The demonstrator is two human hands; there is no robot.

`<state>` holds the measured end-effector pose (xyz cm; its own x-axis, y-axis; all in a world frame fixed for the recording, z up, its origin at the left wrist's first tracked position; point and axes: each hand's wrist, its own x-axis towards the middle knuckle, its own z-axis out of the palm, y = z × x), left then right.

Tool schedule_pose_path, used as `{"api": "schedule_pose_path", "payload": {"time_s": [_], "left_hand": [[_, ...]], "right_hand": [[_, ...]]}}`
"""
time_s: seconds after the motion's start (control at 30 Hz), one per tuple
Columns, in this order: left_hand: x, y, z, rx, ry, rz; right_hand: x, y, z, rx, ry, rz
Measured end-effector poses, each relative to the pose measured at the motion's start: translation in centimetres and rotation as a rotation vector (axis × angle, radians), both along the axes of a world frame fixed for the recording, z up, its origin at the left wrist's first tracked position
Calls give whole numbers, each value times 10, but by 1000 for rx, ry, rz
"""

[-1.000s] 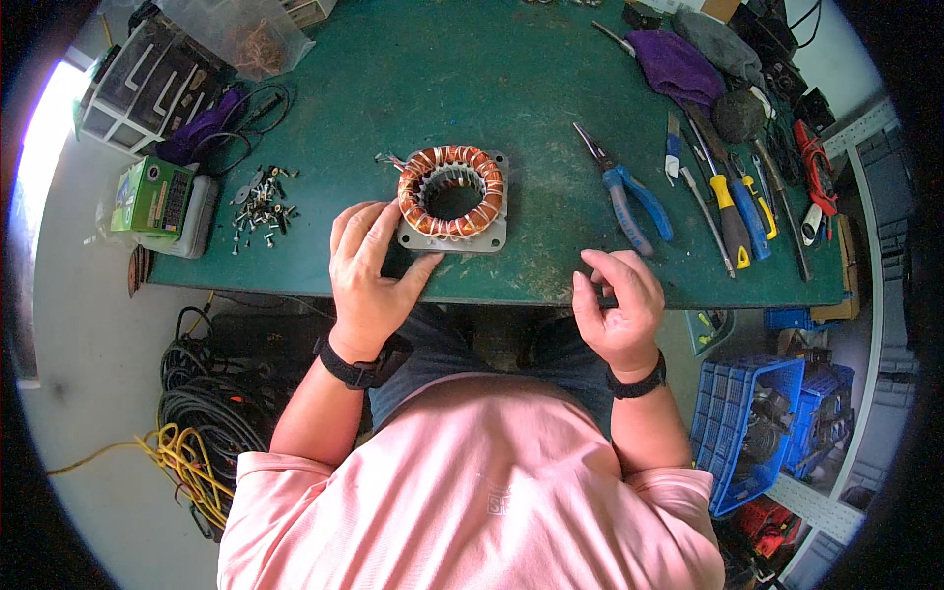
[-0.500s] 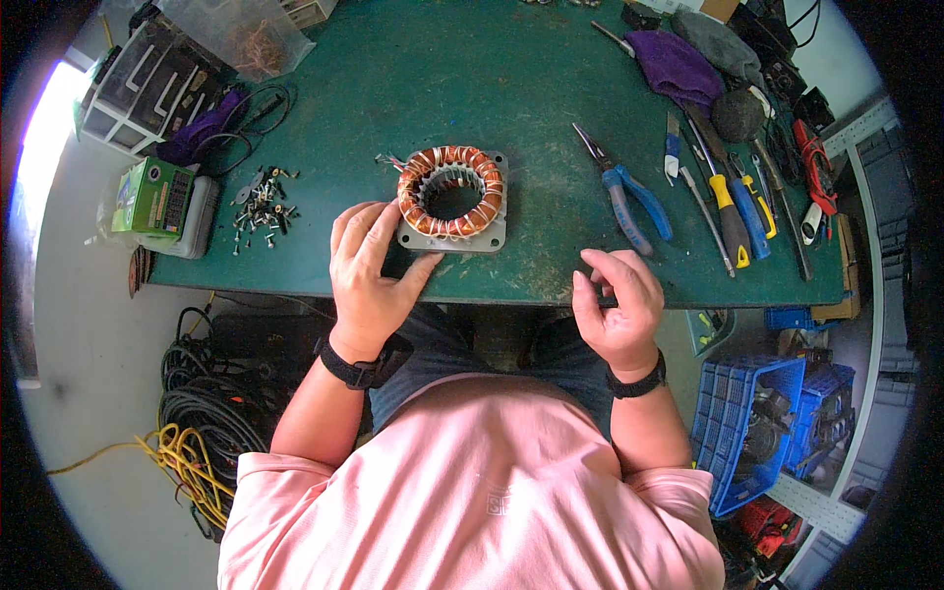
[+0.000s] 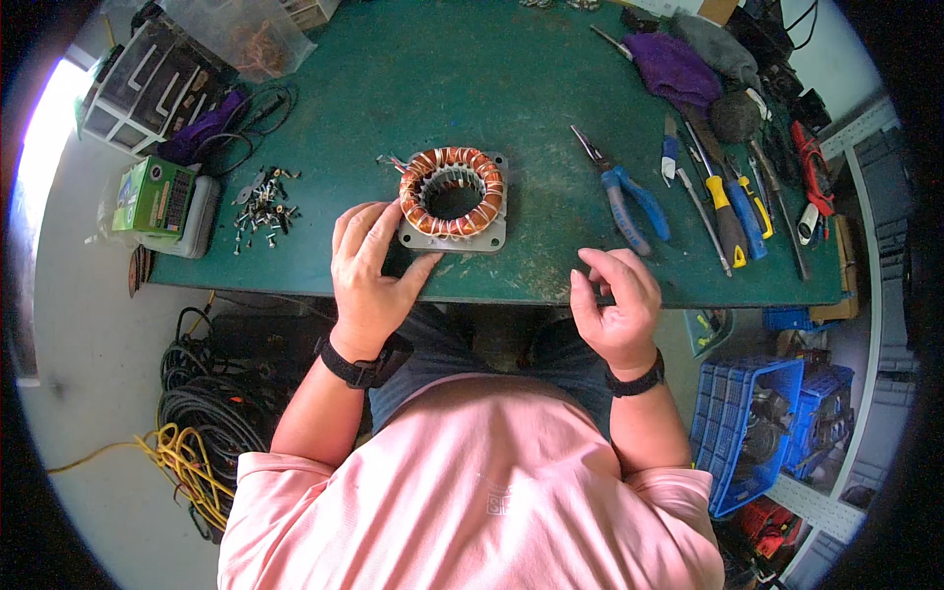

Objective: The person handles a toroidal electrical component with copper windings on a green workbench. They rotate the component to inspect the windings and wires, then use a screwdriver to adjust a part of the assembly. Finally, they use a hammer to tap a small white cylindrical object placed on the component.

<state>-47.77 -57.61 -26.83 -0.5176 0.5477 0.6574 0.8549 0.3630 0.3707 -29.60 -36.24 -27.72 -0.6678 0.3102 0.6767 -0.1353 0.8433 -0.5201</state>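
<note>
A motor stator (image 3: 417, 209), ringed with copper windings bound in white lacing, sits on the bench with its square grey metal flange underneath. Short lead wires stick out at its far left. My left hand (image 3: 369, 265) grips the near left of it, fingertips against the winding and thumb at the flange's front edge. Over the bench's front edge my right hand (image 3: 621, 300) hovers with nothing in it, its fingers half curled and the thumb apart from the index finger. Beyond that hand lie long-nose pliers (image 3: 629, 205) with blue handles.
Loose screws (image 3: 264, 211) are scattered on the green bench (image 3: 472, 88) to the left, beside a green box (image 3: 155, 200). Screwdrivers (image 3: 726, 216) and other hand tools lie to the right, near a purple cloth (image 3: 671, 67). Blue crates (image 3: 742, 428) stand below at right.
</note>
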Motion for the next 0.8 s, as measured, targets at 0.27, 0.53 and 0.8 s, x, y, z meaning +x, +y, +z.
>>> {"api": "schedule_pose_path", "payload": {"time_s": [0.27,0.53,0.8], "left_hand": [[-1,1,-2,29,15,-10],[-1,2,-1,35,15,-13],[0,-1,-3,41,-13,-18]], "right_hand": [[-2,1,8,-75,-73,34],[-5,-4,27,80,-69,50],[-21,-24,53,159,-162,147]]}}
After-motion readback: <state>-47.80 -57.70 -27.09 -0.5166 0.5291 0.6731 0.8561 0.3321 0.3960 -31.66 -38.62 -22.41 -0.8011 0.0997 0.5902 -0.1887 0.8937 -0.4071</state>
